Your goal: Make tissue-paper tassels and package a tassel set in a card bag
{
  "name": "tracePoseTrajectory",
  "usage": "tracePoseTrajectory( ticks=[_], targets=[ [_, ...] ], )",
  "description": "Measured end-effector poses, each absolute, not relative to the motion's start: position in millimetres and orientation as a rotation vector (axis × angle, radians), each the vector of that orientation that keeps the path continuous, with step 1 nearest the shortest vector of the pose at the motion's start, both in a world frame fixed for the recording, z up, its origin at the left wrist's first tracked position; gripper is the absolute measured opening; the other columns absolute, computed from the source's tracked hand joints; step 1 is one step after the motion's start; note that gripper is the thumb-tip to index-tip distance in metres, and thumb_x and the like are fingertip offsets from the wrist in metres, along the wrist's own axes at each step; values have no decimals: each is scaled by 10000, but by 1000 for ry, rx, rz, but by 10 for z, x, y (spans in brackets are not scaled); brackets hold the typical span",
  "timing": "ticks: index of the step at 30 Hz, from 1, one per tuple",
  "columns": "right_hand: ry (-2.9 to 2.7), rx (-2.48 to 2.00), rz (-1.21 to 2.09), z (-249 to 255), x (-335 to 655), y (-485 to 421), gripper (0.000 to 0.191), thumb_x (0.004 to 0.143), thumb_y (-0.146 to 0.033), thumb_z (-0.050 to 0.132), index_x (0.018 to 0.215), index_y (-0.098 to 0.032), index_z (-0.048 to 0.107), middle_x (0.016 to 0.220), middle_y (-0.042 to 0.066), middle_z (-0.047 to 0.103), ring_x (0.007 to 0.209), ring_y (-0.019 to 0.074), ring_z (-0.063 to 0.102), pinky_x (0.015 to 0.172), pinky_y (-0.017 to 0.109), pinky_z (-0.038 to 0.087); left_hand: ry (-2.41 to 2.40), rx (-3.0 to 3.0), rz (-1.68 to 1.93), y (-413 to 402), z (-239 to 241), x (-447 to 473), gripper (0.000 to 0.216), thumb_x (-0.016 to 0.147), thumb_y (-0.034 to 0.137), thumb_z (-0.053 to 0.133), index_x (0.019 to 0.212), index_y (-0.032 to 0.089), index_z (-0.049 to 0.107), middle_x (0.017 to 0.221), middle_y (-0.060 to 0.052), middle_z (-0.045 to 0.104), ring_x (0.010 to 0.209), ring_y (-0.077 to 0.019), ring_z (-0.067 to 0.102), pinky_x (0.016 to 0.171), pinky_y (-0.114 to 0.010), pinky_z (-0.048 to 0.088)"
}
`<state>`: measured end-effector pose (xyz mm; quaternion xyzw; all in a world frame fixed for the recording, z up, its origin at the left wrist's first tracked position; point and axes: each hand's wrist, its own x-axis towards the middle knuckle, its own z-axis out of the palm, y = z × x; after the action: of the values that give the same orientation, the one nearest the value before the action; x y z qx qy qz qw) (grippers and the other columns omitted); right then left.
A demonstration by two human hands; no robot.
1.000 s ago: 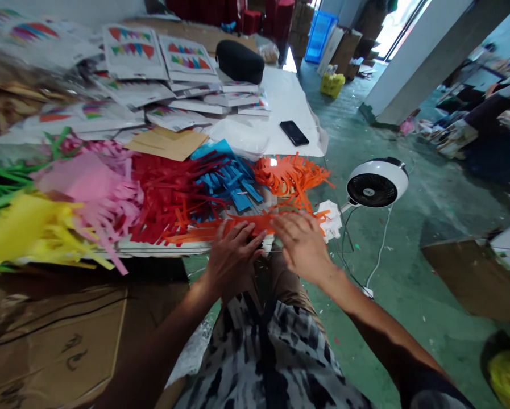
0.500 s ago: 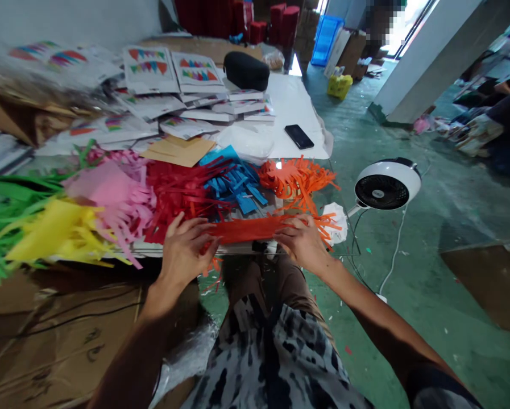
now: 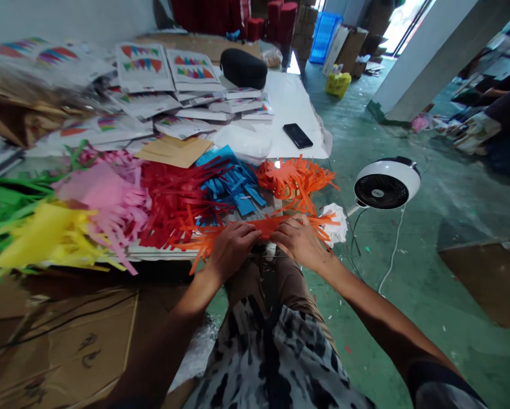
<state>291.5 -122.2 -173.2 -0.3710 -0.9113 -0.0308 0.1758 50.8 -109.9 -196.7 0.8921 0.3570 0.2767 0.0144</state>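
Observation:
A strip of orange fringed paper (image 3: 267, 227) lies along the front edge of the table, its cut fringes sticking out at both ends. My left hand (image 3: 234, 247) is closed on it near the middle, fingers curled over the top. My right hand (image 3: 299, 241) grips it just to the right, with a short band of paper between the two hands. Behind them is a pile of orange fringed paper (image 3: 295, 176). Blue fringed paper (image 3: 233, 182), red (image 3: 173, 193), pink (image 3: 103, 190), yellow (image 3: 50, 236) and green (image 3: 11, 199) bundles spread to the left.
Printed packets (image 3: 146, 68) are stacked at the back with a black case (image 3: 243, 68). A phone (image 3: 298, 136) lies on the white table covering (image 3: 291, 102). A white fan (image 3: 386, 183) stands right of the table, its cord on the floor. Cardboard (image 3: 79, 346) lies at lower left.
My left hand has moved right along the orange paper, closer to my right hand. Fringes now show left of it on the table edge. My right hand has hardly moved.

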Motion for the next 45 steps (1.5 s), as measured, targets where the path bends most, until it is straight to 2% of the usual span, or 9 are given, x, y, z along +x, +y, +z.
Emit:
tracePoseTrajectory(
  ticks=[3,7,11,14,16,20,27,36,45],
  targets=[
    [-2594,-1068,-76,-1744,2918,-1193,210,1069,-245,537,1075,-211,744,1025,61,767,1030,226,609,1010,422,302,1126,2798,819,-1094,-1928,488,182,997,205,621,1115,197,758,1081,-90,771,1020,-236,694,886,-381,561],
    [-2610,-1118,-68,-1736,2889,-1194,235,1067,-187,497,1055,-196,731,1034,72,767,1050,228,611,1029,424,303,1211,2774,766,-1127,-1881,515,249,992,350,649,1171,217,759,1117,-108,769,1048,-262,691,890,-407,559],
    [-2568,-1096,-5,-1707,2857,-1238,231,1072,-230,503,1129,-182,722,1113,89,765,1146,247,596,1032,436,298,1256,2802,757,-1182,-1929,540,234,1008,225,596,1173,202,760,1105,-108,775,1021,-254,691,877,-400,558],
    [-2539,-1083,85,-1714,2844,-1253,257,1082,-325,521,1209,-234,725,1148,63,770,1153,249,586,1009,444,285,1261,2826,725,-1228,-1979,517,265,996,160,580,1195,187,754,1097,-110,775,1010,-254,687,868,-393,555],
    [-2529,-1121,158,-1714,2851,-1243,238,1077,-335,542,1163,-264,752,1125,40,777,1112,237,593,984,437,280,1272,2799,742,-1249,-1986,455,248,1005,179,574,1164,192,764,1076,-100,776,991,-244,685,856,-376,549],
    [-2444,-1337,262,-1664,2869,-1198,185,1035,-332,624,1010,-222,771,1054,46,778,1051,233,604,895,396,296,1390,2652,818,-1238,-1930,256,235,1031,309,570,1043,227,790,1007,-66,782,956,-230,676,825,-348,519],
    [-2335,-1595,257,-1601,2745,-1156,114,1003,-285,642,950,-229,726,918,38,765,976,257,612,771,371,279,1687,2498,680,-1129,-1870,186,306,1034,395,541,912,191,735,865,-70,748,863,-262,644,767,-382,455],
    [-2399,-1788,165,-1555,2609,-1133,131,975,-292,597,931,-194,671,916,121,754,962,319,597,763,405,298,1768,2534,538,-1020,-1809,232,287,988,402,589,781,216,657,747,-63,687,770,-255,628,643,-355,399],
    [-2392,-1812,155,-1582,2565,-1115,155,975,-302,566,943,-189,668,910,123,743,976,326,576,789,426,297,1810,2534,495,-973,-1788,253,295,961,427,630,745,226,647,715,-49,684,756,-250,642,585,-340,372]
  ],
)
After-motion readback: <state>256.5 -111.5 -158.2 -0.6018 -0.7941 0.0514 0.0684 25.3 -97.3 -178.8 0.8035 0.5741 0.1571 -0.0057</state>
